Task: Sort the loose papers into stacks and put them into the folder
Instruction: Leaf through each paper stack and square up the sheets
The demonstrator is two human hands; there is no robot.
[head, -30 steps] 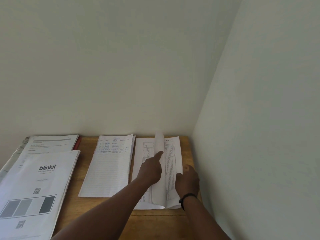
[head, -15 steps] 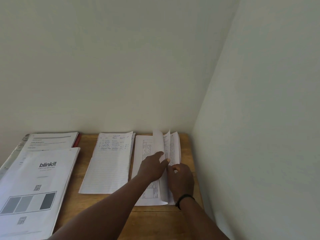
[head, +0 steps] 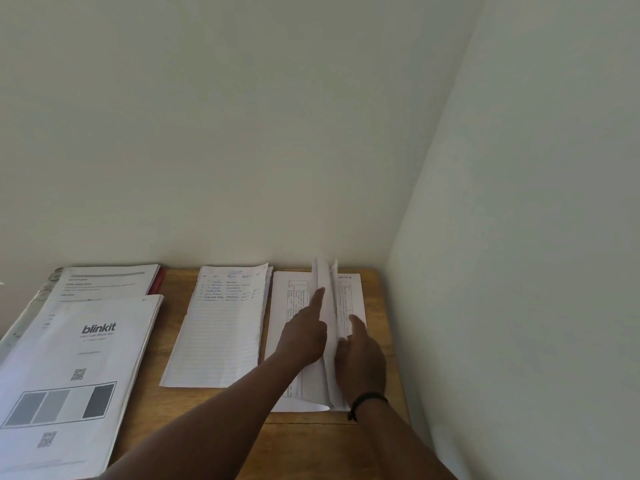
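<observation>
A wooden worktop [head: 214, 427] fills the lower part of the view, set into a corner of pale walls [head: 242, 133]. At 8 o'clock lies the largest stack of papers, its top sheet printed "blinkit" [head: 79, 368], overlapping a second printed stack [head: 107, 280] behind it at 9 o'clock; a red edge, perhaps the folder [head: 158, 280], shows along that stack's right side. Near the centre, at 7 o'clock from the corner, sits a stack of lined sheets [head: 221, 327] with handwriting at the top. Just beside it, at 5 o'clock, is a stack of printed tables [head: 294, 306], with several of its sheets lifted upright along the middle. The left hand [head: 306, 337] rests on the left half of this stack, forefinger straight and pressed against the raised sheets, the other fingers curled under. The right hand [head: 360, 355] lies on the right half, forefinger stretched out flat on the page; whether its grip pinches any sheet cannot be told. A dark band [head: 367, 401] circles the right wrist.
</observation>
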